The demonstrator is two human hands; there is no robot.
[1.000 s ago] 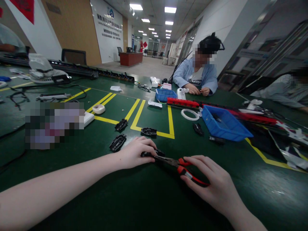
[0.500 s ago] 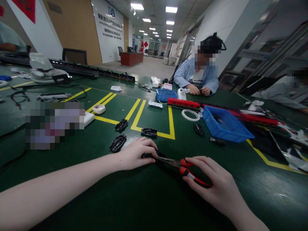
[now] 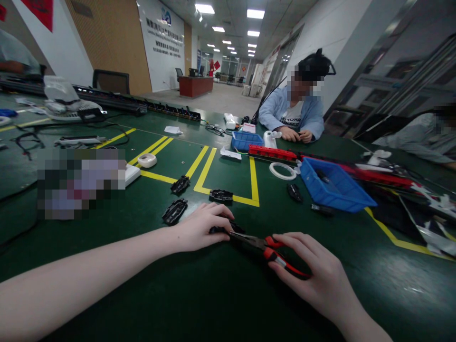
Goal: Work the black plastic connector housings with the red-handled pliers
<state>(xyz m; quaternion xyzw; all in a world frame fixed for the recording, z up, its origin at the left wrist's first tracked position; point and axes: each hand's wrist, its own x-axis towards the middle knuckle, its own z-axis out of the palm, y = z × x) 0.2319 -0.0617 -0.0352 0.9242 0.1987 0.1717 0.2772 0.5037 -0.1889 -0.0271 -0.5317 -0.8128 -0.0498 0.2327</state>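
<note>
My left hand (image 3: 204, 226) is closed on a black plastic part (image 3: 238, 227) low over the green table, its fingers covering much of it. My right hand (image 3: 313, 261) grips red-handled needle-nose pliers (image 3: 267, 247) by the handles. The tips of the pliers meet the black part beside my left fingertips; whether the jaws pinch anything is too small to tell. Beyond my left hand lie similar black plastic shells: one (image 3: 175, 211) at its left, another (image 3: 180, 184) farther back, and a third (image 3: 221, 195) on the yellow tape.
A blue bin (image 3: 337, 185) stands at the right, with a black shell (image 3: 294, 192) beside it. Farther back are a white ring (image 3: 282, 171), a tape roll (image 3: 147, 160) and a smaller blue bin (image 3: 245, 140). A person (image 3: 294, 109) sits across the table (image 3: 199, 299).
My right hand and the pliers have shifted very slightly to the left. My left hand keeps its place on the black part.
</note>
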